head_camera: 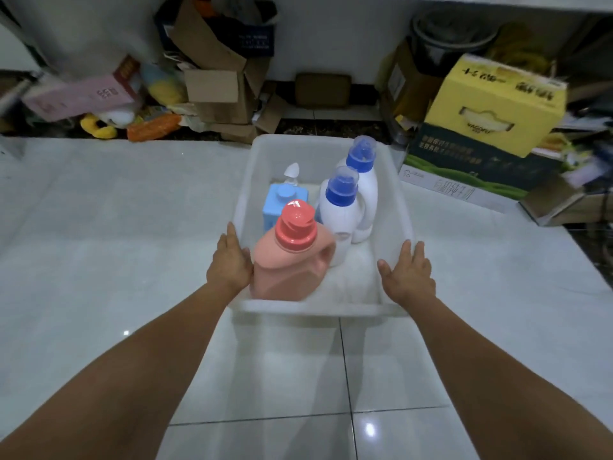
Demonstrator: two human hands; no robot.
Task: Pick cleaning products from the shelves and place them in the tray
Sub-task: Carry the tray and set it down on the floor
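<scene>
1. Standing upright inside the tray (318, 308) are four products. The pink bottle (288, 273) is in the near left corner, with the blue pump bottle (282, 207) just behind it. The two white bottles, near (338, 217) and far (365, 187), stand along the right.
2. My left hand (229, 263) lies against the tray's left wall with its fingers straight and pointing far. The thumb is close to the pink bottle, and I cannot tell whether it hooks over the rim.
3. My right hand (408, 273) is spread flat at the right wall and clasps nothing.
4. The picking looks finished to me, so the step is probably steadying or lifting the tray.
5. To do it well, I would press both walls evenly and get my fingers under the rims. I would keep the tray level, because tall bottles tip easily and the pink one loads the near left.
6. The tray sits on the pale tiled floor (132, 234). The yellow box (497, 104) and other cardboard clutter are far right, well apart from my hands.
</scene>
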